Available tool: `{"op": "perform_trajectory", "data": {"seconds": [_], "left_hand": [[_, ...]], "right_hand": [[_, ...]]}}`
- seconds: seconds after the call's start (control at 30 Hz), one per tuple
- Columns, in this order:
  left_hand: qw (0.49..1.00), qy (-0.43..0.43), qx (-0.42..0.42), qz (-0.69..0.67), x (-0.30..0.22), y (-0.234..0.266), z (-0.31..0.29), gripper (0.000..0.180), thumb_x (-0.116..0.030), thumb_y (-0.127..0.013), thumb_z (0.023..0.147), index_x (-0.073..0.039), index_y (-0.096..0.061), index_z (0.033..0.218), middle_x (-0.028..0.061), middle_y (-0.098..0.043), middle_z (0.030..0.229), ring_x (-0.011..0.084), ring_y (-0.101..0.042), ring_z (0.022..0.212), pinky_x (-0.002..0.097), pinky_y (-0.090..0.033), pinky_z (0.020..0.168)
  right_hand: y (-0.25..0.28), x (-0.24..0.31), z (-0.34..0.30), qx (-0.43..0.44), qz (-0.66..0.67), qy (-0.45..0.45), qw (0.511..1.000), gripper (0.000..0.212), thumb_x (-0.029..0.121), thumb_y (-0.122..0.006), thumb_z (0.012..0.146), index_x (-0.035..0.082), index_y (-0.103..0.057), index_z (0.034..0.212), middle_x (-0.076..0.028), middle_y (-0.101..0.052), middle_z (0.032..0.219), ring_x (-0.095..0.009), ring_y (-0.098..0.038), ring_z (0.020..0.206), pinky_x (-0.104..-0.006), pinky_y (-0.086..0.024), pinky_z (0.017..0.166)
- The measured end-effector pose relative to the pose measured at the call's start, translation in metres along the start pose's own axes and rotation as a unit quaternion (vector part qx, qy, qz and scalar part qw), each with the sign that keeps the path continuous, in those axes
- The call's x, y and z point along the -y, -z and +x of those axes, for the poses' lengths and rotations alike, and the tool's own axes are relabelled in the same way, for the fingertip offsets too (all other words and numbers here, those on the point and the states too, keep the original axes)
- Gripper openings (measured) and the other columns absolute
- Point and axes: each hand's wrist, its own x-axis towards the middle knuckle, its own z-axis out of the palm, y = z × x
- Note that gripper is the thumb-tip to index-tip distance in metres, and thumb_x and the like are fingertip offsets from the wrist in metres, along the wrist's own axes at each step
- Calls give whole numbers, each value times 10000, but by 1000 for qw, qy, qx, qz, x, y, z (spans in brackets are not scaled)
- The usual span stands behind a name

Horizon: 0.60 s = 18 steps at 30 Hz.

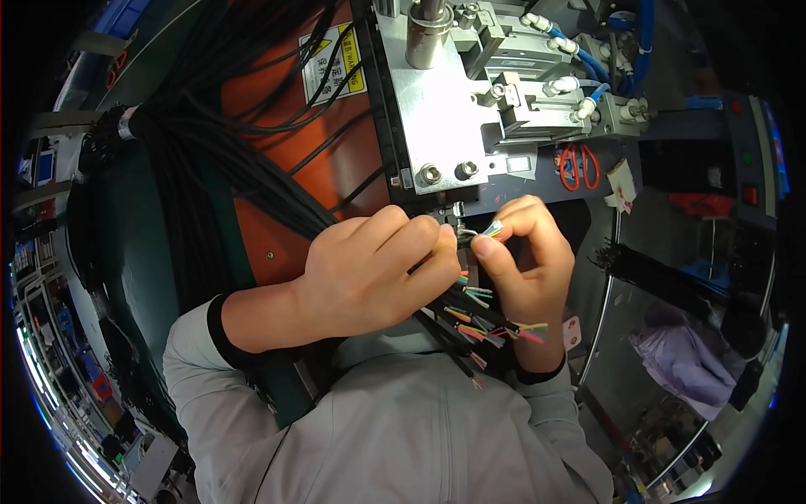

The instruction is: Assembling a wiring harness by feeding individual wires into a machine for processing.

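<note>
My left hand [365, 269] is closed around a black cable, its fingertips near the stripped end. My right hand [533, 256] pinches the thin coloured wires [495, 228] that come out of that cable end, between thumb and forefinger. Just beyond the fingertips sits a small metal fixture [457, 212] below the machine's steel plate [441, 113]. Several more black cables hang beneath my hands, their stripped ends [470, 332] fanned out in red, yellow, green and white. Part of the held cable is hidden behind my left fingers.
A thick bundle of black cables [243, 172] runs across an orange-red panel [269, 244] on the left. Pneumatic cylinders [546, 109] with blue tubes stand at the back right. Red-handled scissors [578, 166] lie beside them. A lilac cloth [688, 361] hangs at the right.
</note>
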Motion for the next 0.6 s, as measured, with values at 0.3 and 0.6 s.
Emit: {"op": "perform_trajectory", "data": {"seconds": [0.3,0.6], "left_hand": [[999,-8,20,39,2,-9,-12,364,-104,-630,650,-85,-672,1012,-12,-483,720,86,-437,533,218,-308,418],[980,39,127,146,-4,-10,-14,298,-169,-578,698,-52,-633,965,-26,-469,765,75,-445,595,200,-305,444]], "right_hand": [[-9,-21,2,45,186,-226,955,95,-1,-657,753,-3,-563,737,-70,-554,669,-152,-516,635,-261,-419,599],[-27,-23,-1,24,-87,-43,995,76,-26,-627,745,-15,-564,703,-87,-550,659,-187,-508,595,-267,-407,579]]}}
